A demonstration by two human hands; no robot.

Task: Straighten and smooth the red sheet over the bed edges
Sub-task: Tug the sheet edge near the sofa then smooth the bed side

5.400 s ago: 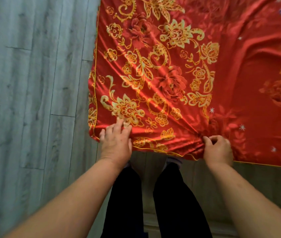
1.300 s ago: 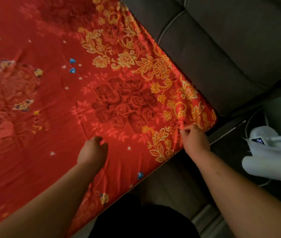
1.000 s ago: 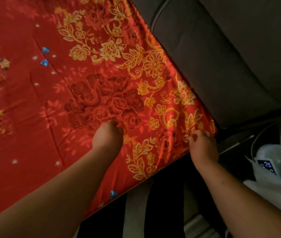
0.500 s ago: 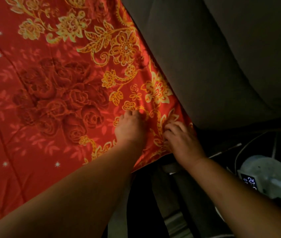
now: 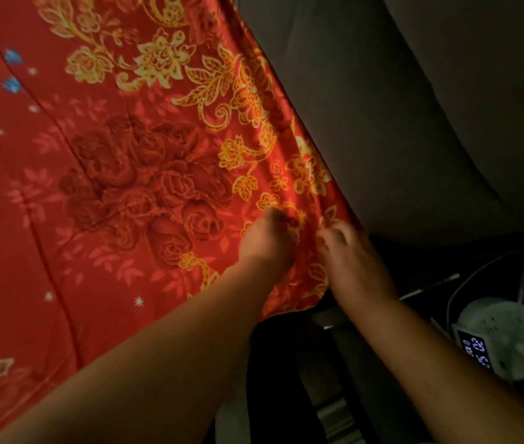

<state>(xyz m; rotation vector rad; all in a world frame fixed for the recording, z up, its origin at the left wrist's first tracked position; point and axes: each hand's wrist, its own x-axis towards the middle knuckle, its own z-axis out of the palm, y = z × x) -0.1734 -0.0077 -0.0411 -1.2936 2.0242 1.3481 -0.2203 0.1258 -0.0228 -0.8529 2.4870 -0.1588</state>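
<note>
The red sheet (image 5: 100, 193), printed with dark roses and gold flowers, covers the bed and fills the left and middle of the view. Its near right corner lies beside the dark headboard. My left hand (image 5: 265, 241) is closed on a pinch of the sheet close to that corner, and folds run toward it. My right hand (image 5: 350, 257) grips the sheet's edge right next to it, fingers curled into the cloth. The two hands are almost touching. The corner of the mattress under the cloth is hidden.
A dark padded headboard (image 5: 414, 107) rises along the right of the bed. A white device with a lit digital display (image 5: 504, 341) and a cable sits at lower right. My dark trouser legs (image 5: 279, 379) stand against the bed's edge.
The view moved from the bed's foot corner to the corner by the headboard. My left hand slid right across the sheet until it met my right hand at the corner.
</note>
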